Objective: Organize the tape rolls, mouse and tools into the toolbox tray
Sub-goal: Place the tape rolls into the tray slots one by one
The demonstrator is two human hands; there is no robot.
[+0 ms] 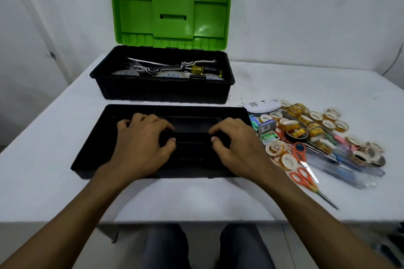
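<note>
Where the view starts, at its lower edge, two knees in grey trousers show under the front edge of a white table. Two bare forearms reach over it to one black toolbox tray, which sits flat on the table directly in front of the person. The left hand and the right hand both grip the tray's raised central handle. On each hand the fingers curl over the handle's far side and the thumb presses its near side, with a bare stretch of handle between the two hands.

Just right of the tray lies a crowded heap. It holds two pairs of orange-handled scissors and several clear-handled tools, too blurred to count. There are also well over twenty small tape rolls, packed too closely for an exact count. A few small printed boxes lie against the tray's right edge; their writing cannot be read. At the far end of the heap one white mouse lies underside up, its label too small to read.

Beyond the tray, one black toolbox stands with its green lid upright and open. Inside it show three larger tape rolls, one yellow-handled screwdriver and other tools I cannot tell apart.
</note>
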